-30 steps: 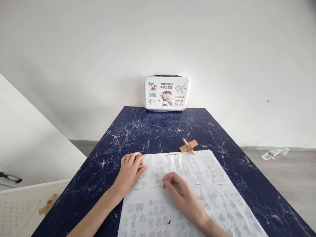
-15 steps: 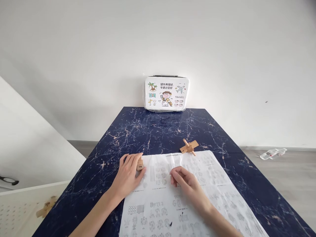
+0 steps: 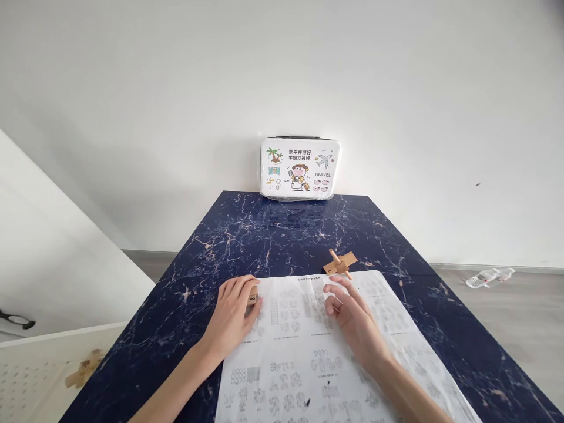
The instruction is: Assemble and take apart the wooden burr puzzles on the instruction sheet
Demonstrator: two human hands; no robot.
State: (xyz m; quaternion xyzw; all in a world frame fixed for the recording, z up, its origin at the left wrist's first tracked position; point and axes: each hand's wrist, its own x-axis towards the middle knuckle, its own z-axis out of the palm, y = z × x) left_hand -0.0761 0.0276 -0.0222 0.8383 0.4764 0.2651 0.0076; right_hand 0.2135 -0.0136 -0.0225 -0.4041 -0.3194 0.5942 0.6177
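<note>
My left hand (image 3: 233,311) is closed round a wooden block (image 3: 252,297) marked 3, at the upper left edge of a printed sheet (image 3: 304,346). Most of the block is hidden under the fingers. Over the sheet's upper right, my right hand (image 3: 350,314) has its fingers apart and curled, with nothing in them. Just beyond its fingertips lies a wooden puzzle assembly (image 3: 341,263), a flat numbered piece crossed by a round stick. I cannot tell whether the fingertips touch it.
A white cartoon-printed case (image 3: 300,168) stands against the wall at the far end of the blue marbled table (image 3: 282,235). Left of the table, wooden pieces (image 3: 86,369) lie in a white perforated container (image 3: 35,376). A clear plastic item (image 3: 489,278) is on the floor at right.
My right hand has moved right and forward towards the wooden puzzle assembly, and its fingers have spread from a closed pinch. My left hand stays on the wooden block.
</note>
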